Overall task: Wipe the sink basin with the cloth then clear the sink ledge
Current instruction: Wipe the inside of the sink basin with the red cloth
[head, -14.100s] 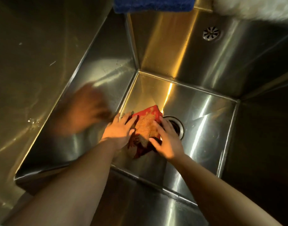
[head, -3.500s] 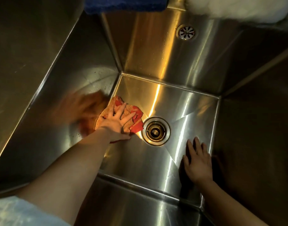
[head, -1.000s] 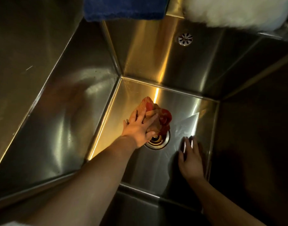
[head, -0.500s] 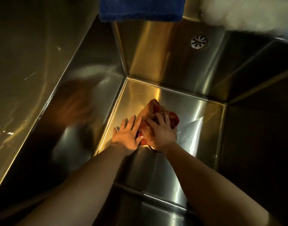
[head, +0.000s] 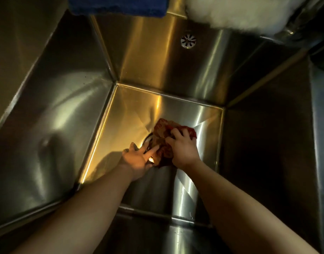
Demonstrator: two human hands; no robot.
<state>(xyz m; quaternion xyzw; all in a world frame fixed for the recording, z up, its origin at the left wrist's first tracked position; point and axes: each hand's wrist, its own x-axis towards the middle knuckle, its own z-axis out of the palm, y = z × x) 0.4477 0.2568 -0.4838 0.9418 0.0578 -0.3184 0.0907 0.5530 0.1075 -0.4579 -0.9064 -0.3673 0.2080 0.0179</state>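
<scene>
Steel sink basin [head: 131, 110]: cloth [head: 162, 132] under right grip [head: 183, 149]

there are no words, numbers, brands or signs to read here. the shiny sink [head: 148, 57] shows no writing, and none can be made out on the red cloth [head: 162, 130] in the dim light.
</scene>
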